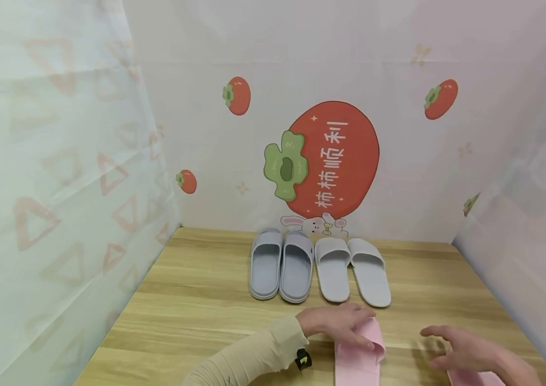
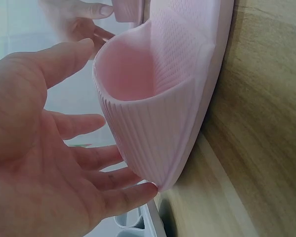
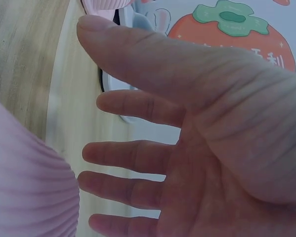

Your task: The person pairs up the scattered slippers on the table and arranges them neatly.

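A pink slipper [image 1: 357,364] lies on the wood-patterned surface near the front, its ribbed strap toward the back. Over that strap reaches my left hand [image 1: 342,323], fingers extended; in the left wrist view the fingertips [image 2: 150,190] meet the strap's edge near the toe, and the thumb stands off it. To the right, a second pink slipper [image 1: 476,378] shows partly at the bottom edge of the head view. My right hand [image 1: 471,346] hovers by it with fingers spread and nothing in the palm. The right wrist view shows that slipper's ribbed strap [image 3: 34,187] right beside the fingertips.
A grey-blue pair of slippers [image 1: 264,271] and a white pair [image 1: 334,276] stand side by side near the back wall [image 1: 205,139]. Patterned cloth sides rise at the left [image 1: 75,177] and right [image 1: 533,214]. A small black tag [image 1: 303,359] lies by the left sleeve.
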`<action>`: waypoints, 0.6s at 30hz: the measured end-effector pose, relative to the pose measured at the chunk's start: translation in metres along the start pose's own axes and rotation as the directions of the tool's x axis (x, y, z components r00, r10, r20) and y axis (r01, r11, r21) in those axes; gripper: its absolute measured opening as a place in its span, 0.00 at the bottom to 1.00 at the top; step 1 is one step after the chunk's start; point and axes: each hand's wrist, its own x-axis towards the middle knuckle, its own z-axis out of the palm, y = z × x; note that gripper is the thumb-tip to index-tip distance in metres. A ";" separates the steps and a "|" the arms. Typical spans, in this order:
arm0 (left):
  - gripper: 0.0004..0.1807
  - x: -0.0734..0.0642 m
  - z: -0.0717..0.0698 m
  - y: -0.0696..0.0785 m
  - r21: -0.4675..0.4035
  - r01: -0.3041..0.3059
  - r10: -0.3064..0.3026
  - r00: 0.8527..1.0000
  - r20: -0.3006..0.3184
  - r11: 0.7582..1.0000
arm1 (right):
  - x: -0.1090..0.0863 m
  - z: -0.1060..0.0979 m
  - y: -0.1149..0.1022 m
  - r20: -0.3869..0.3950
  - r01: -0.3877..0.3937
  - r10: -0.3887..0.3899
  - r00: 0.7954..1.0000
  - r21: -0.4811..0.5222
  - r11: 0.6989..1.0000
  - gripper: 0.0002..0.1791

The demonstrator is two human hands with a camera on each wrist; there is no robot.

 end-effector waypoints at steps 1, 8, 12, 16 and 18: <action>0.42 0.000 0.000 0.000 0.014 -0.004 0.004 1.000 -0.001 1.000 | -0.001 -0.001 0.000 0.004 -0.001 0.001 1.000 0.020 1.000 0.31; 0.42 -0.002 -0.007 0.000 0.048 -0.010 0.010 1.000 -0.010 0.999 | -0.003 0.000 0.003 -0.034 0.015 -0.016 0.999 -0.024 1.000 0.31; 0.42 -0.001 -0.006 0.002 0.058 -0.004 0.004 1.000 -0.001 0.998 | -0.006 0.002 0.008 -0.042 0.027 -0.029 0.999 -0.050 0.998 0.30; 0.42 0.000 -0.003 0.004 0.051 0.004 -0.005 1.000 0.014 0.999 | -0.014 0.006 0.012 -0.043 0.037 -0.038 0.998 -0.039 0.999 0.30; 0.42 0.000 -0.002 0.005 0.042 0.006 -0.006 1.000 0.017 0.999 | -0.017 0.007 0.013 -0.041 0.032 -0.033 0.999 -0.026 0.999 0.30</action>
